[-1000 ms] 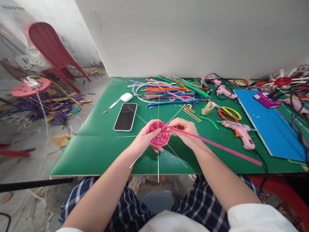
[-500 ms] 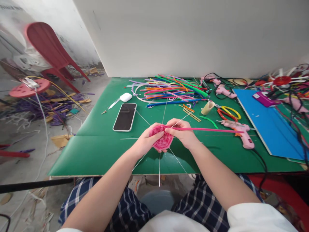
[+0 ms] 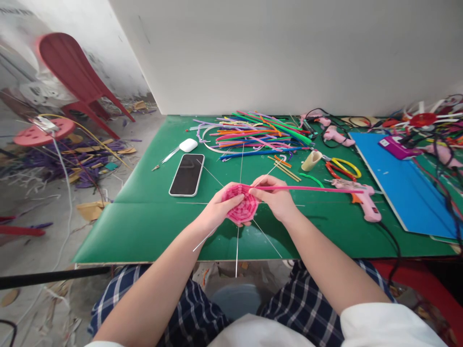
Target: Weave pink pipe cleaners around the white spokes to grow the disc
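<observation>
A round pink woven disc with several thin white spokes sticking out is held above the green table. My left hand grips its left side, thumb on top and fingers underneath. At the disc's upper right edge, my right hand pinches a pink pipe cleaner. The pipe cleaner's loose length runs to the right, its far end in front of a pink glue gun. The fingers beneath the disc are mostly hidden.
Behind the hands lies a heap of coloured pipe cleaners. A phone and white earphone case are at the left. Pliers, a short tube and a blue board lie right. The green table's front edge is close to my lap.
The disc has turned slightly and shifted a little left, its spokes moving with it. The pink pipe cleaner's free length has risen slightly. Both hands keep their hold.
</observation>
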